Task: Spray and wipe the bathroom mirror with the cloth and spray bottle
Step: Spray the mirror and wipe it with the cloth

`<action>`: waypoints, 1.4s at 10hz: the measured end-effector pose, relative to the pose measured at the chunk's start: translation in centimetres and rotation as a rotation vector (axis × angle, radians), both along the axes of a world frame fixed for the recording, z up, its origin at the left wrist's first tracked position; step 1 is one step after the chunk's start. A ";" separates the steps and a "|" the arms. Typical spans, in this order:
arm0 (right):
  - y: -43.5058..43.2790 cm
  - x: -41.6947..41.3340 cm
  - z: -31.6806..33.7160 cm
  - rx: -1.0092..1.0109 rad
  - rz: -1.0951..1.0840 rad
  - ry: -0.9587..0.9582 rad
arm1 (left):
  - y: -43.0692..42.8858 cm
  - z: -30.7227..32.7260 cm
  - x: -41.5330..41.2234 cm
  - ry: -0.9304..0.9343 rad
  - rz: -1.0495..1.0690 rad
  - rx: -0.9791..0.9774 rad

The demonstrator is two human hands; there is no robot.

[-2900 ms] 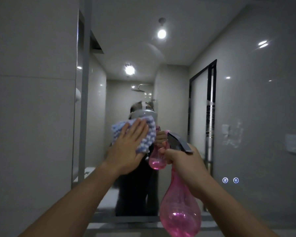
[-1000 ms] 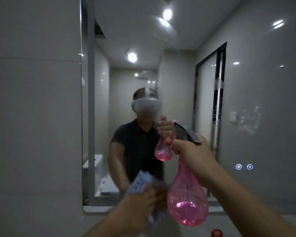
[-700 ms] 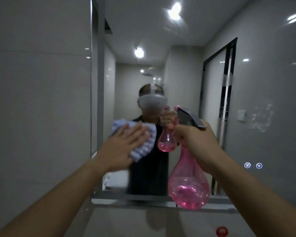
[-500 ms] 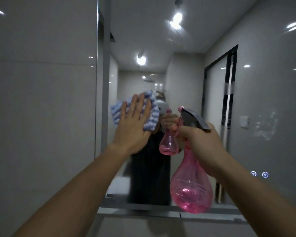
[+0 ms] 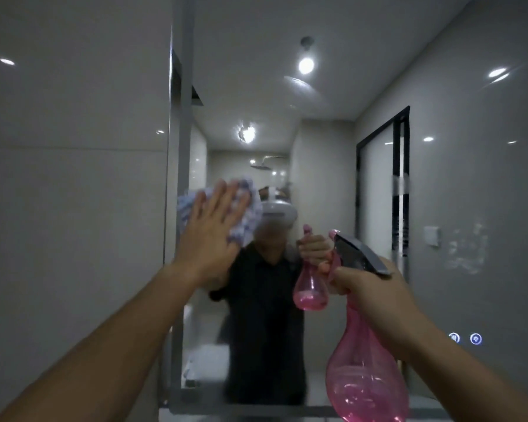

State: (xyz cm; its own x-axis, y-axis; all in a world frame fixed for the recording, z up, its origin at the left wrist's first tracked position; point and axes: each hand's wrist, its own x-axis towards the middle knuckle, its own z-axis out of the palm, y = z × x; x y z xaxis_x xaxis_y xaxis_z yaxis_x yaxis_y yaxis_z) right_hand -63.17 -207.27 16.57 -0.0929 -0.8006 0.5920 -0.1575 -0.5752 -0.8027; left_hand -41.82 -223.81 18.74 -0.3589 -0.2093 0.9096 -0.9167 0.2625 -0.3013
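Note:
The bathroom mirror [image 5: 333, 123] fills the wall ahead, its left edge running down beside the grey tiles. My left hand [image 5: 209, 236] presses a blue-and-white cloth [image 5: 244, 214] flat against the glass near that left edge, fingers spread over it. My right hand [image 5: 366, 287] grips the neck of a pink spray bottle [image 5: 365, 379] with a grey trigger head, held upright in front of the mirror at lower right. A little pink liquid sits in its bulb. The mirror shows my reflection with the bottle.
Grey tiled wall [image 5: 73, 178] lies left of the mirror. Two small lit touch icons [image 5: 465, 338] glow on the glass at lower right. A smeared patch [image 5: 467, 251] shows on the right of the mirror. The mirror's bottom ledge [image 5: 256, 409] runs below.
My left hand with the cloth has swept from low on the mirror up and leftward, now near the left edge. The right hand has kept the bottle in about the same place.

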 end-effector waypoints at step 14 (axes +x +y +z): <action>-1.1 -4.5 3.4 -0.112 -0.054 0.029 | 0.2 18.7 -8.5 0.537 -0.051 0.063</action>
